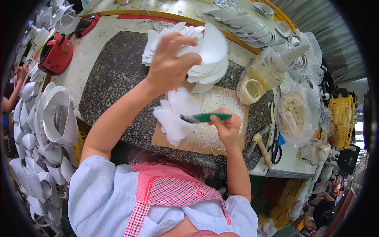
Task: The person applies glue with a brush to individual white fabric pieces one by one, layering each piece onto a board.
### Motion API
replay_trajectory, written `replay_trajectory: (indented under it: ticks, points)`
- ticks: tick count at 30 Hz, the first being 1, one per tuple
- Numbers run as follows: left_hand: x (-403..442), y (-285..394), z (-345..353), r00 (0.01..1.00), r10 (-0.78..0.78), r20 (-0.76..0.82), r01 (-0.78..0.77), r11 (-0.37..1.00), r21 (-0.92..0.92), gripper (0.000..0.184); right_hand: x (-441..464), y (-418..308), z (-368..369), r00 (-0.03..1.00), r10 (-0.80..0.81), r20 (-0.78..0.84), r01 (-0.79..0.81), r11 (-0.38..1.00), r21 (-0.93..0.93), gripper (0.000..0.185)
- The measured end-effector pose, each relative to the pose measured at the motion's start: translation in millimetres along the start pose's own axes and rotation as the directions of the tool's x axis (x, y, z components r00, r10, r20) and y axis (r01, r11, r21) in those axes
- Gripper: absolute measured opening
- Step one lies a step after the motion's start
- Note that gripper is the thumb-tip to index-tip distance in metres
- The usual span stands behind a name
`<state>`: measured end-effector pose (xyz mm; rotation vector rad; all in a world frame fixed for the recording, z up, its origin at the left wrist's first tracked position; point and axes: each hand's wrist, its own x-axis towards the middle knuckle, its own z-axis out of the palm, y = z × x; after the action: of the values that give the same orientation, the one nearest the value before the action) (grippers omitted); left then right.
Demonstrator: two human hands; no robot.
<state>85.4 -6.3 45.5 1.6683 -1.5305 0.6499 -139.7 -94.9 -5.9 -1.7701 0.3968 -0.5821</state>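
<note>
My right hand [227, 128] is closed round the green handle of a brush [205, 117]. Its dark bristles point left, over a fanned stack of thin white pieces [178, 114] on a brown cardboard sheet [160, 138]. Dried whitish glue-like residue [215, 102] crusts the cardboard to the right of the stack. My left hand [171, 59] is raised above more piled white pieces [213, 45], fingers curved and apart, with nothing visible between them. The hand hides part of that pile.
The cardboard lies on a speckled dark stone slab [106, 79]. A residue-coated bottle [256, 85] stands at its right, near black scissors [275, 152] and a stick-like tool [263, 150]. Curved white parts [55, 114] crowd the left side. A red container [55, 55] stands at upper left.
</note>
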Motion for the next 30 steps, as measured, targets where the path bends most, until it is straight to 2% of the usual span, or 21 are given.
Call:
replay_trajectory:
  ticks: [1, 2, 5, 6, 8, 9, 11, 13, 14, 15, 17, 18, 20, 22, 23, 24, 27, 28, 30]
  points:
    - [-5, -7, 7, 0.988, 0.048, 0.143, -0.057, 0.996, 0.062, 0.017, 9, 2, 4, 1.000, -0.032, -0.002, 0.032, 0.999, 0.029, 0.003]
    - [-22, -12, 17, 0.983, -0.022, 0.182, 0.004, 0.995, 0.098, 0.022, 16, 1, 7, 0.998, -0.069, -0.014, 0.069, 0.998, 0.007, 0.003]
    - [-52, 5, 6, 0.990, -0.054, 0.127, 0.045, 0.996, 0.073, 0.028, 37, 13, 10, 0.939, -0.344, -0.032, 0.335, 0.930, -0.151, 0.004]
    - [-65, 11, 4, 0.968, -0.113, 0.223, 0.104, 0.993, 0.052, 0.030, 37, 17, 6, 0.935, -0.347, 0.072, 0.353, 0.896, -0.270, 0.007]
    - [-88, 19, 4, 0.894, -0.225, 0.388, 0.237, 0.971, 0.018, 0.034, 19, 18, -9, 0.954, -0.260, 0.152, 0.293, 0.915, -0.279, 0.009]
    - [-95, 21, 5, 0.874, -0.265, 0.407, 0.277, 0.960, 0.031, 0.034, 7, 15, -15, 0.956, -0.218, 0.198, 0.270, 0.918, -0.290, 0.010]
    - [-103, 21, 9, 0.832, -0.327, 0.449, 0.342, 0.938, 0.050, 0.034, -15, -1, -21, 0.926, -0.167, 0.339, 0.245, 0.948, -0.202, 0.010]
    - [-102, 19, 10, 0.831, -0.320, 0.455, 0.356, 0.934, 0.006, 0.030, -23, -6, -40, 0.967, -0.192, 0.169, 0.224, 0.954, -0.197, 0.008]
    - [-100, 19, 10, 0.832, -0.319, 0.455, 0.362, 0.932, -0.008, 0.027, -18, -7, -51, 0.964, -0.259, -0.055, 0.244, 0.951, -0.191, 0.004]
    - [-98, 21, 11, 0.832, -0.313, 0.458, 0.365, 0.931, -0.026, 0.025, -9, -7, -63, 0.908, -0.311, -0.280, 0.264, 0.945, -0.194, 0.001]
    - [-97, 23, 12, 0.799, -0.371, 0.473, 0.444, 0.894, -0.049, 0.023, 11, -10, -91, 0.774, -0.322, -0.545, 0.153, 0.930, -0.333, 0.007]
    - [-95, 25, 14, 0.786, -0.395, 0.475, 0.480, 0.875, -0.066, 0.023, 19, -5, -104, 0.842, -0.339, -0.420, 0.139, 0.889, -0.437, 0.008]
    - [-96, 27, 14, 0.776, -0.386, 0.498, 0.451, 0.892, -0.011, 0.024, 27, 10, -126, 0.943, -0.295, -0.157, 0.136, 0.768, -0.626, 0.009]
    - [-95, 28, 13, 0.759, -0.389, 0.522, 0.438, 0.899, 0.033, 0.027, 21, 1, -137, 0.829, -0.325, -0.455, 0.149, 0.913, -0.380, 0.012]
    - [-97, 29, 15, 0.770, -0.390, 0.505, 0.435, 0.900, 0.032, 0.028, 16, 0, -139, 0.754, -0.289, -0.590, 0.181, 0.955, -0.236, 0.014]
    - [-99, 28, 17, 0.780, -0.390, 0.490, 0.428, 0.903, 0.036, 0.029, 13, 6, -145, 0.761, -0.278, -0.587, 0.115, 0.947, -0.299, 0.014]
    - [-100, 29, 19, 0.834, -0.341, 0.433, 0.354, 0.934, 0.052, 0.028, -10, 9, -149, 0.836, -0.043, -0.547, -0.040, 0.989, -0.139, 0.012]
    - [-100, 31, 18, 0.853, -0.316, 0.415, 0.322, 0.945, 0.059, 0.027, -14, 7, -146, 0.846, -0.084, -0.527, 0.067, 0.996, -0.051, 0.010]
    - [-101, 36, 14, 0.864, -0.317, 0.392, 0.315, 0.946, 0.070, 0.027, -17, 8, -134, 0.854, -0.057, -0.518, -0.009, 0.992, -0.125, 0.008]
